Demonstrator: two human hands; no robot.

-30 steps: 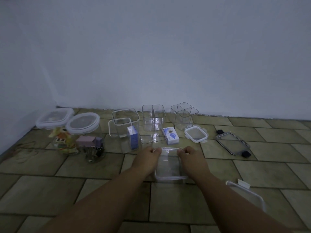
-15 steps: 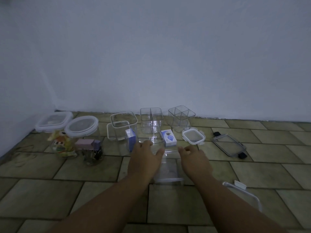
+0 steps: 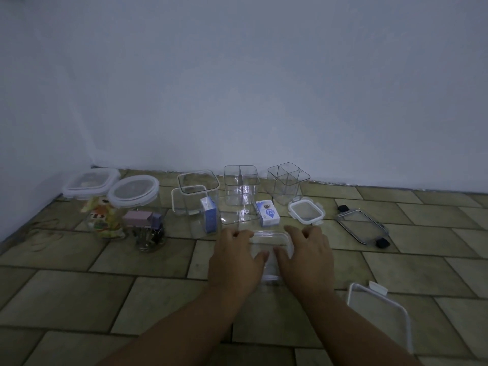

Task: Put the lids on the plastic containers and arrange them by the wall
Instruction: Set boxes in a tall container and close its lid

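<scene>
Both hands (image 3: 272, 262) now press the clear container (image 3: 272, 240).

Head view, angled down, facing wall (image 3: 237, 88).

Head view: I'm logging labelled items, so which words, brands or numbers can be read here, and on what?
No text here reads with certainty.
Small white box: blue drop-shaped logo with white letters, too blurred to read.
Blue and white box in the tall container: print too small to read.
Snack packets in the left lidded jar: dark letters, blurred, unreadable.
Lids and clear containers: no markings visible.
</scene>
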